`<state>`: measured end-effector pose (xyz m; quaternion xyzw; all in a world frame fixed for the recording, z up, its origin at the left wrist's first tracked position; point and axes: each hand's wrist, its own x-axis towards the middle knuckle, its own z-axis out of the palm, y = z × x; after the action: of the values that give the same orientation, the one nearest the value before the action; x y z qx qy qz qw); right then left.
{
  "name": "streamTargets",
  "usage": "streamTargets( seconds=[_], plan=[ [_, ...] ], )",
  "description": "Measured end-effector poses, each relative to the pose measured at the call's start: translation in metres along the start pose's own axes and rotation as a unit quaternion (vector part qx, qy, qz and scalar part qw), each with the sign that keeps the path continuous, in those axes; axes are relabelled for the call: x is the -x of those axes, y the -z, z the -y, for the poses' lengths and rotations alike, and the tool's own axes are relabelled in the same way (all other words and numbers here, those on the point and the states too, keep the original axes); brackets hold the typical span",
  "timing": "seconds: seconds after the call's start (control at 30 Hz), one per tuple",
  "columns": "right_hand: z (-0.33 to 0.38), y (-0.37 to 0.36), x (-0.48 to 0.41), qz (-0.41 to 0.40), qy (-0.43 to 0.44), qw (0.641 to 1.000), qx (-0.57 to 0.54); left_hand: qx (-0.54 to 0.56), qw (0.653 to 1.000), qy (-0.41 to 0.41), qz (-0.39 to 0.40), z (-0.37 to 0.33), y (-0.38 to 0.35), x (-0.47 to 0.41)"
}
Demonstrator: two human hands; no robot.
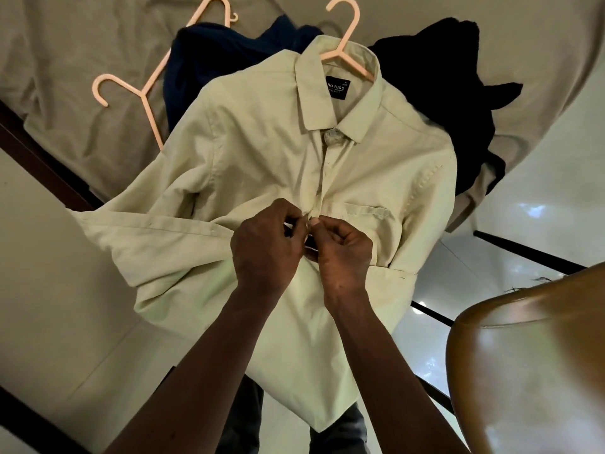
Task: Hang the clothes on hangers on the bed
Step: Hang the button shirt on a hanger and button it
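A pale cream collared shirt (262, 152) lies front up on the corner of the bed, its lower part hanging over the edge. A pink hanger (343, 37) sits inside its collar with the hook pointing away. My left hand (265, 244) and my right hand (340, 250) meet at the shirt's button placket near the chest pocket. Each pinches one edge of the placket between fingertips and thumb. A dark blue garment (209, 60) and a black garment (458, 93) lie behind the shirt.
Two more pink hangers lie on the beige bedsheet (65, 60), one (137, 99) left of the shirt and one (216, 11) at the top. A brown chair back (530, 355) stands at the lower right. White tiled floor (540, 191) surrounds the bed corner.
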<state>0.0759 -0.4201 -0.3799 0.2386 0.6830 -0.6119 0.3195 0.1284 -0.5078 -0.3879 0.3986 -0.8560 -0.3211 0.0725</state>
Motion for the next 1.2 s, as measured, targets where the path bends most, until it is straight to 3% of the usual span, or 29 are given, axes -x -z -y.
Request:
streamTargets(
  seconds=[0.2, 0.43, 0.57, 0.87, 1.07, 1.2],
  plan=[
    [-0.003, -0.003, -0.002, 0.001, -0.001, 1.000, -0.012, 0.048, 0.998, -0.018, 0.041, 0.005, 0.000, 0.002],
    [-0.005, 0.003, -0.004, 0.026, -0.003, 0.999, -0.023, 0.132, 0.981, 0.082, 0.115, 0.007, 0.004, -0.013],
    [-0.003, 0.009, -0.008, 0.063, -0.029, 0.997, -0.023, 0.163, 0.973, 0.113, 0.117, 0.007, 0.008, -0.015],
    [0.007, 0.011, -0.016, 0.076, -0.018, 0.995, 0.057, 0.291, 0.923, 0.175, 0.181, 0.014, 0.010, -0.015],
    [-0.002, 0.005, -0.015, 0.074, 0.002, 0.996, 0.040, 0.265, 0.929, 0.160, 0.200, 0.024, 0.008, -0.024],
    [-0.003, 0.002, -0.012, 0.076, 0.000, 0.997, 0.020, 0.296, 0.906, 0.212, 0.218, 0.022, 0.007, -0.027]
  ],
)
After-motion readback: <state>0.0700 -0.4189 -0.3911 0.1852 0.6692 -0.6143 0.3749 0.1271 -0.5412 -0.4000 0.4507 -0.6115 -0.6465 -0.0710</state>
